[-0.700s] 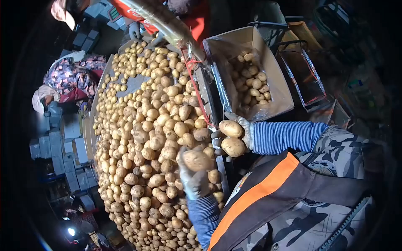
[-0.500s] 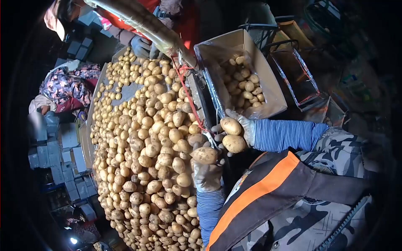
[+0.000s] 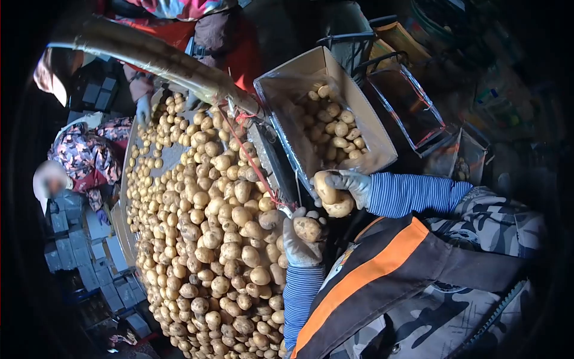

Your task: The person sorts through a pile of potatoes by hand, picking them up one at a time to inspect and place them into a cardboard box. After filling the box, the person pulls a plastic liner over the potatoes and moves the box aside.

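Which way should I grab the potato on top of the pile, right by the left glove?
Probably from above, fingers wrapped round its wide middle: the potato is rounded, has no handle, and is hemmed in by neighbours, with only its top free.

1. We stand in a dim place: the edges go black, and hard light falls only on the middle.
2. A long table [image 3: 124,197] runs away from us.
3. A plastic-lined cardboard box [image 3: 372,127] sits at its right side, with wire baskets [image 3: 412,102] beyond.
4. Grey crates [image 3: 66,251] are stacked low on the left.
5. A person in floral cloth [image 3: 84,155] bends there.
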Available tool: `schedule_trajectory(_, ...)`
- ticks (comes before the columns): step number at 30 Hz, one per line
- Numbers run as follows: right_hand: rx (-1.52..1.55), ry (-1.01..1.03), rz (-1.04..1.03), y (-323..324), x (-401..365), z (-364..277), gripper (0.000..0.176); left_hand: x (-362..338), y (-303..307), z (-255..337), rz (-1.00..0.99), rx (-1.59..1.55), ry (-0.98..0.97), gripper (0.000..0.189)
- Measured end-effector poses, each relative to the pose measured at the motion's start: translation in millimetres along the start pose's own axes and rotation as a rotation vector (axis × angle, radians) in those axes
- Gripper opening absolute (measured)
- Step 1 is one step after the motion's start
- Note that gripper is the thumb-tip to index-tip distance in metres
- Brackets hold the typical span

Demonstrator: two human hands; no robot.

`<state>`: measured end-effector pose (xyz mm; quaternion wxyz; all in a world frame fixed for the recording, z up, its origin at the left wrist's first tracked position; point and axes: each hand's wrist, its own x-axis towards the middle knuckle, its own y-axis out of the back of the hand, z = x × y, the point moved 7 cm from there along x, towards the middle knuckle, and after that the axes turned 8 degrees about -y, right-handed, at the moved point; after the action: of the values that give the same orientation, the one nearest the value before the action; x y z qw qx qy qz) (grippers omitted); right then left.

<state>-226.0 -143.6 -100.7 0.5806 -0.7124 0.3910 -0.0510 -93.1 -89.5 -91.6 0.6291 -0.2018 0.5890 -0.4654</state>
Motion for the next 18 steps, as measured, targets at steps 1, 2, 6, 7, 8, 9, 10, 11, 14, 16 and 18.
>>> schedule_trajectory(1,-0.084,0.026,0.040,-1,-4,-6,0.062,1,2,-1,-0.021,-0.043,0.024,0.040)
schedule_trajectory(2,-0.160,0.088,0.089,5,-5,-10,0.061,4,8,0,0.009,-0.025,0.002,0.041)
schedule_trajectory(6,-0.085,0.159,0.139,45,-3,-19,0.062,7,10,5,0.012,-0.027,-0.044,0.044)
schedule_trajectory(7,0.032,0.137,0.121,51,-3,-23,0.063,5,6,6,-0.013,-0.042,-0.040,0.045)
schedule_trajectory(8,0.146,0.060,0.162,45,-6,-32,0.067,5,4,7,-0.016,-0.023,-0.052,0.046)
schedule_trajectory(9,0.203,-0.038,0.264,67,2,-28,0.071,4,2,8,-0.017,-0.001,-0.062,0.047)
schedule_trajectory(10,0.232,-0.119,0.190,71,6,-23,0.069,4,2,10,-0.020,0.020,-0.073,0.048)
schedule_trajectory(11,0.086,-0.156,0.210,63,3,-22,0.064,7,7,12,-0.086,0.015,-0.071,0.048)
schedule_trajectory(14,-0.173,-0.195,0.104,42,-6,-5,0.058,12,18,14,-0.026,-0.026,-0.078,0.046)
schedule_trajectory(16,-0.406,-0.052,0.139,30,7,8,0.072,12,20,17,-0.067,0.191,-0.076,0.051)
schedule_trajectory(18,-0.577,-0.117,0.094,-4,-7,5,0.083,13,30,12,-0.169,0.413,-0.034,0.061)
